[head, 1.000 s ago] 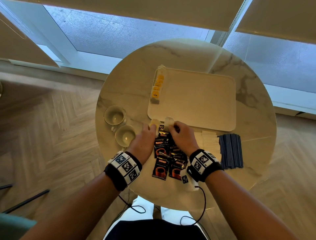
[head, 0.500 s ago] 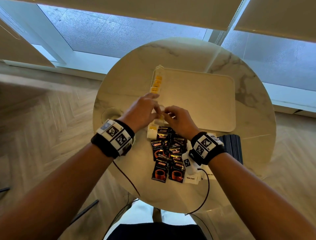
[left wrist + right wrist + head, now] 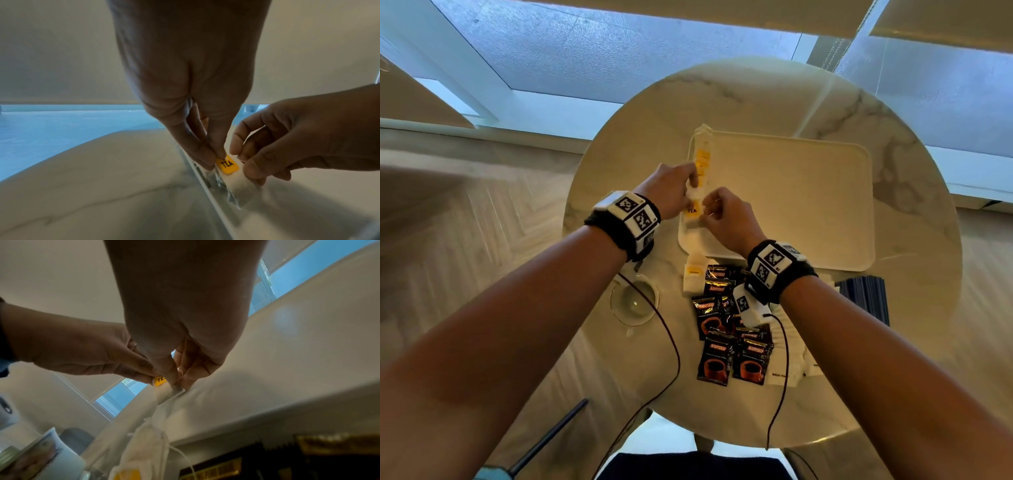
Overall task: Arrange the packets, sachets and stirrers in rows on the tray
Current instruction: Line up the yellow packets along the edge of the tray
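A cream tray [image 3: 791, 202] lies on the round marble table. Along its left edge runs a row of tea bags [image 3: 702, 159] with yellow tags. Both hands meet over the near end of that row. My left hand [image 3: 671, 192] and my right hand [image 3: 726, 219] together pinch one tea bag [image 3: 228, 164] with a yellow TEA tag, low over the tray's left rim [image 3: 207, 191]. In the right wrist view the same tea bag [image 3: 164, 386] is between both hands' fingertips. Black coffee sachets [image 3: 729, 335] lie in a heap near the front of the table.
One more tea bag [image 3: 693, 274] lies on the table just off the tray's near left corner. A glass cup [image 3: 633, 301] stands at the left under my left forearm. Dark blue stirrers [image 3: 866, 301] lie at the right, white packets [image 3: 791, 363] beside the sachets.
Both hands rose from the sachet heap and moved away from me to the tray's left edge, carrying a tea bag to the near end of the row.
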